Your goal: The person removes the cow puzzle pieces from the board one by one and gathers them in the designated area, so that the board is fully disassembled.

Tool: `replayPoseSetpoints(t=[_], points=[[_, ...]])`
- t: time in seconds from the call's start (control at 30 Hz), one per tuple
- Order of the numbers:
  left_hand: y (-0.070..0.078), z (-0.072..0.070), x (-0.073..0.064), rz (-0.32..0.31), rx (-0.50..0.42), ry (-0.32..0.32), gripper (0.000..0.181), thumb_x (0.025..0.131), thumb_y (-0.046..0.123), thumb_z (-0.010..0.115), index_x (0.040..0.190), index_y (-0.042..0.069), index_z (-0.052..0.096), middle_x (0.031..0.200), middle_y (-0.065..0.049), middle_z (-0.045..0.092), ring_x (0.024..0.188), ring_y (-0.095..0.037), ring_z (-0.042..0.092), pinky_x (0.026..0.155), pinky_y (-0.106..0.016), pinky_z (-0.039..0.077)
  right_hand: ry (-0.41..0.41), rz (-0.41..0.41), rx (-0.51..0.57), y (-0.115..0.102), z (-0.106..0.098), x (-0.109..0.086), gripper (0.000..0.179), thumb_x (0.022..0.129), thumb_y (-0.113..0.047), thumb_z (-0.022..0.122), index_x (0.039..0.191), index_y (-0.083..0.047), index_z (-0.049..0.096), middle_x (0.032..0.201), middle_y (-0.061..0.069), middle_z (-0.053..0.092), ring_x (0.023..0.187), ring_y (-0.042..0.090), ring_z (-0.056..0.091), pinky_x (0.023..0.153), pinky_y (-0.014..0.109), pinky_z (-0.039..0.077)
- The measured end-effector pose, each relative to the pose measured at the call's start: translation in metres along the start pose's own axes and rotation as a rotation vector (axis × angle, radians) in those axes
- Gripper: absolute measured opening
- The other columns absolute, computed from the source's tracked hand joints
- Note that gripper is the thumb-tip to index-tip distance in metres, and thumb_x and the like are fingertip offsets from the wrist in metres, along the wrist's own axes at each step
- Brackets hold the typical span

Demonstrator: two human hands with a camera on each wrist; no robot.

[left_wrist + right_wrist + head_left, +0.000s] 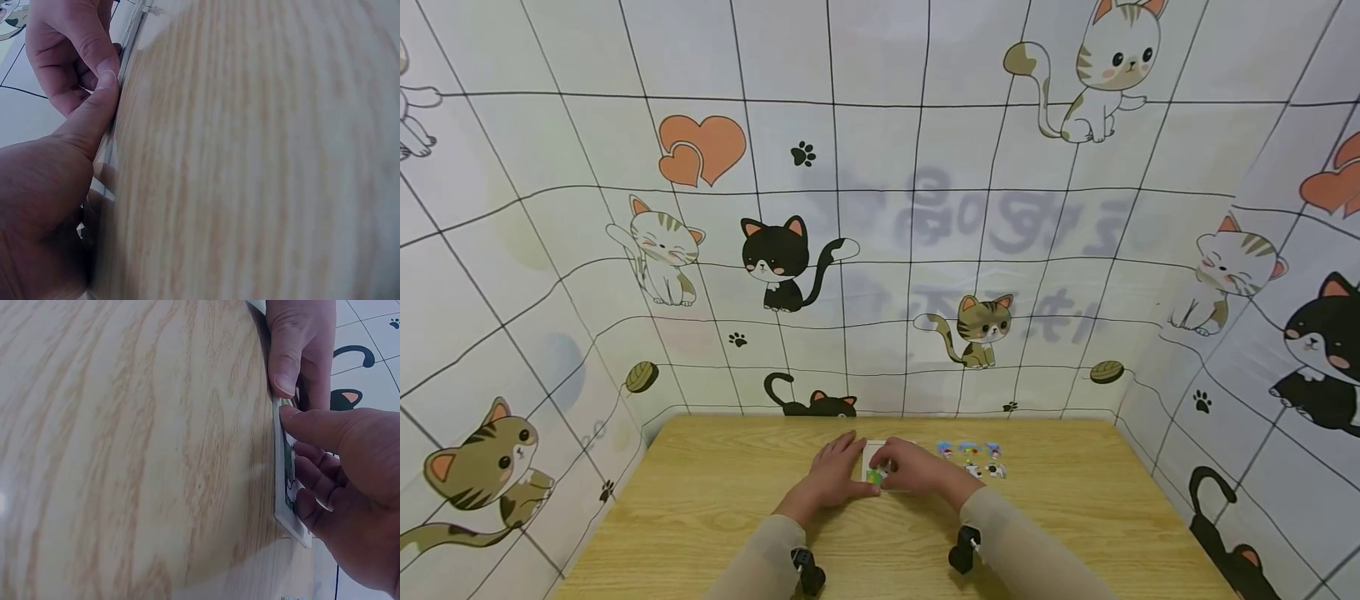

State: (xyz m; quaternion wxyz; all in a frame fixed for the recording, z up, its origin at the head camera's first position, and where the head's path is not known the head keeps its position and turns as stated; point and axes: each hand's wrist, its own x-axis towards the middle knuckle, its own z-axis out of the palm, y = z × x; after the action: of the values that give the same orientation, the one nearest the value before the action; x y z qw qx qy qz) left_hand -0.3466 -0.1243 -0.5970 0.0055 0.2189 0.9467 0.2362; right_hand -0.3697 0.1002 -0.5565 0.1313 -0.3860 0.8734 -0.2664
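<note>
A small white-edged puzzle board (868,450) lies on the table, with a green part (874,476) showing between the hands. My left hand (835,473) rests at the board's left side, fingers stretched forward and thumb straight along the near edge. Over the board, my right hand (913,467) has its fingers bent down and pinches a puzzle piece, mostly hidden under the fingertips. The right wrist view shows the right thumb (312,425) at the board's rim (279,481), close to the left thumb (286,378). In the left wrist view, the thumb tips meet at the edge.
Several loose puzzle pieces (970,448) lie in two rows right of the board, some blue and colourful, some black and white. The wooden table (700,500) ends at a cat-patterned cloth (880,333) behind and on both sides.
</note>
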Motion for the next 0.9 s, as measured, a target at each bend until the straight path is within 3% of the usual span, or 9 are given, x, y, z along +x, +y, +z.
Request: replayPoseSetpoints(t=[0.6, 0.9], points=[[0.0039, -0.0038, -0.0006, -0.027, -0.003, -0.013, 0.101, 0.082, 0.066, 0.074, 0.156, 0.008, 0.039, 0.162, -0.022, 0.029, 0.148, -0.044, 0.026, 0.114, -0.067, 0.024, 0.01, 0.017, 0.076, -0.0039, -0.0016, 0.0025, 0.034, 0.087, -0.003, 0.079, 0.117, -0.011, 0.064, 0.11, 0.002, 0.065, 0.097, 0.02, 0.062, 0.083, 0.03, 0.052], [0.0031, -0.0025, -0.0012, -0.011, -0.017, 0.0, 0.1, 0.083, 0.063, 0.075, 0.155, 0.005, 0.039, 0.161, -0.025, 0.028, 0.148, -0.046, 0.025, 0.113, -0.07, 0.022, 0.047, 0.018, 0.082, -0.0004, 0.0016, 0.0027, 0.036, 0.084, -0.005, 0.082, 0.114, -0.015, 0.065, 0.103, -0.003, 0.066, 0.09, 0.012, 0.062, 0.078, 0.026, 0.052]])
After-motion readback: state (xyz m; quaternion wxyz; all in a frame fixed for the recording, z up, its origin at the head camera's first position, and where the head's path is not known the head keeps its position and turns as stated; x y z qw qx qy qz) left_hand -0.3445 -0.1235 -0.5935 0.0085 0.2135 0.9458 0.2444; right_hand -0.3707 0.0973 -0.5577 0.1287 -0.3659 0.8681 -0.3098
